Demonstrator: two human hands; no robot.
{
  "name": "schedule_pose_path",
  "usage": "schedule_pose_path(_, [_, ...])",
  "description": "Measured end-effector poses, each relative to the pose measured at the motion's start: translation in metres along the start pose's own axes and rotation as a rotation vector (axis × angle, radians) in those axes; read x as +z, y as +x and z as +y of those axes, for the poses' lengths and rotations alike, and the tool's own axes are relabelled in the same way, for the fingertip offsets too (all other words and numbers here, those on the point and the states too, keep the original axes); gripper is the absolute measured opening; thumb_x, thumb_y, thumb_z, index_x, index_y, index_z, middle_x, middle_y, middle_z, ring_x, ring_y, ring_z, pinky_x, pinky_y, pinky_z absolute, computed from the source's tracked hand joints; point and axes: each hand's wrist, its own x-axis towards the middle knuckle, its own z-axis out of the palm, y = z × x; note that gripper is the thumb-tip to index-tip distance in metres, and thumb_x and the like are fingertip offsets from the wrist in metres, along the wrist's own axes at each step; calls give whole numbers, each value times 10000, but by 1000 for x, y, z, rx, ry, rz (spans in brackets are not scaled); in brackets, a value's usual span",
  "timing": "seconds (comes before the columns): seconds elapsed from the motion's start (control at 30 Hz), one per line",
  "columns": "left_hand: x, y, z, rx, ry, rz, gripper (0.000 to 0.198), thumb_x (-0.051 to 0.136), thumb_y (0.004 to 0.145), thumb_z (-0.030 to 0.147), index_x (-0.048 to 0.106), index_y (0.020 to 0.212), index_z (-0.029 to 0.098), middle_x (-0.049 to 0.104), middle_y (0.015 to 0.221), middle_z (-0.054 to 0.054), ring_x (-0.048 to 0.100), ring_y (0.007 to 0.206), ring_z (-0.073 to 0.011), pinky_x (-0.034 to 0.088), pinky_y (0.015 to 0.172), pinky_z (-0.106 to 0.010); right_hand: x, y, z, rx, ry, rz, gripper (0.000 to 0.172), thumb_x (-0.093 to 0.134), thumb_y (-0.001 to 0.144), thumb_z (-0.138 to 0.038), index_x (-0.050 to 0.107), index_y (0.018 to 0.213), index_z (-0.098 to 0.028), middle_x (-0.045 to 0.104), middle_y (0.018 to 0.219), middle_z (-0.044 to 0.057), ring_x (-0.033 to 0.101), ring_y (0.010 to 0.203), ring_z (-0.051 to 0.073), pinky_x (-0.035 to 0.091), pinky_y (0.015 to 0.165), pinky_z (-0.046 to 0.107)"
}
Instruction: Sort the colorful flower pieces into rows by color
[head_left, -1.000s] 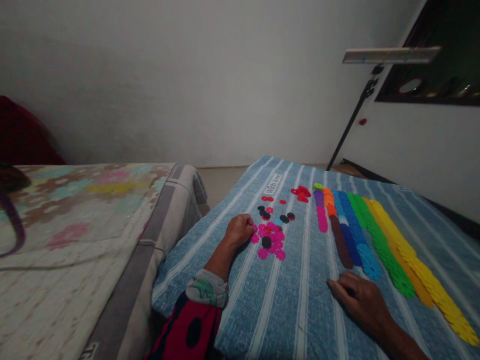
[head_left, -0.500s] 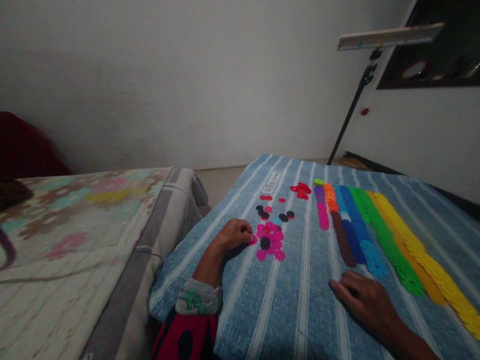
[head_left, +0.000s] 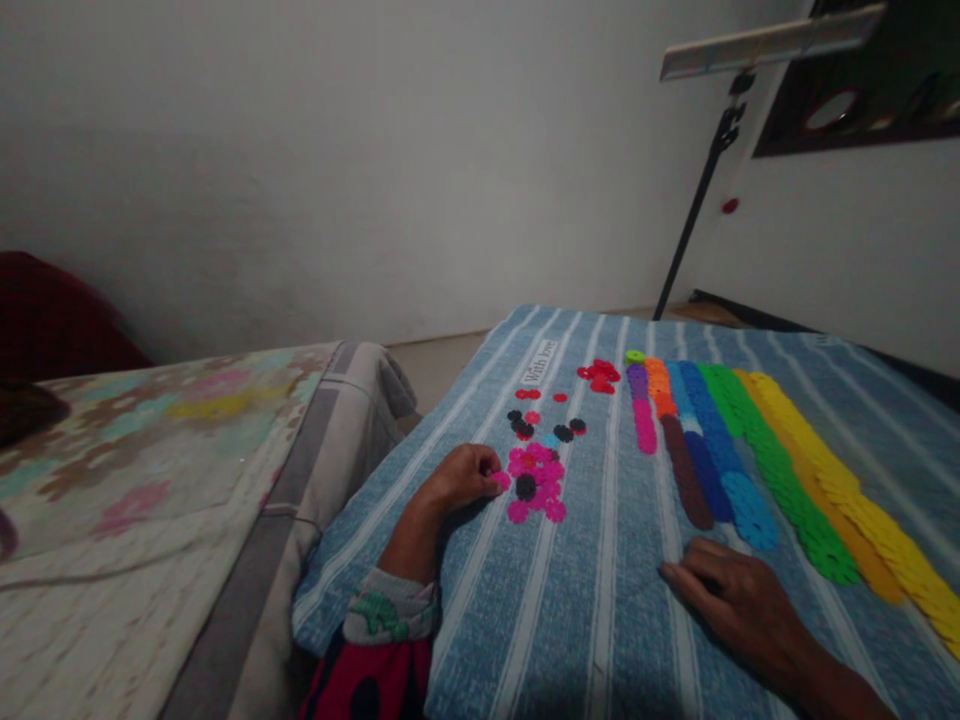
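My left hand (head_left: 463, 476) is closed in a pinch on a pink notched disc (head_left: 501, 482). That disc is at the left edge of a cluster of pink flower-shaped discs (head_left: 551, 470), with a black disc (head_left: 526, 488) lying on the cluster. Further back are several loose black discs (head_left: 564, 433), small red discs (head_left: 560, 398) and a red pile (head_left: 600, 376). My right hand (head_left: 731, 600) rests on the striped blue cloth (head_left: 577, 600), its fingers curled together and nothing visible in them. It lies just in front of the brown row of discs (head_left: 686, 475).
Overlapping rows of discs run along the right, including a green row (head_left: 780, 475) and a yellow row (head_left: 840, 470). A floral-covered surface (head_left: 187, 480) stands at left across a gap. Behind the cloth rises a black stand (head_left: 694, 220) carrying a long flat bar (head_left: 772, 45).
The camera view has shifted slightly. My left hand stays pinched on the pink disc beside the cluster, and my right hand keeps nearly the same place on the cloth.
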Motion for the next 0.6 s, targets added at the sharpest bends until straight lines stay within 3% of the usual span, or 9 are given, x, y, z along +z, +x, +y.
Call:
schedule_pose_path(0.3, [2,-2,8,-42,-201,16,289,746,501,326,532,603,161,470,519,73,389,496,-69,288,499,-214,0,0,0,51,35,-52,466,469,975,-403,473,553,-205,525,581,-13,548,524,119,367,549,257])
schedule_pose_path(0.6, [-3,-2,21,-72,-179,53,318,761,475,361,537,587,165,432,478,80,347,476,-68,253,496,-217,-1,6,-5,57,33,-62,428,479,961,-325,483,555,-191,514,595,-10,526,552,115,323,567,262])
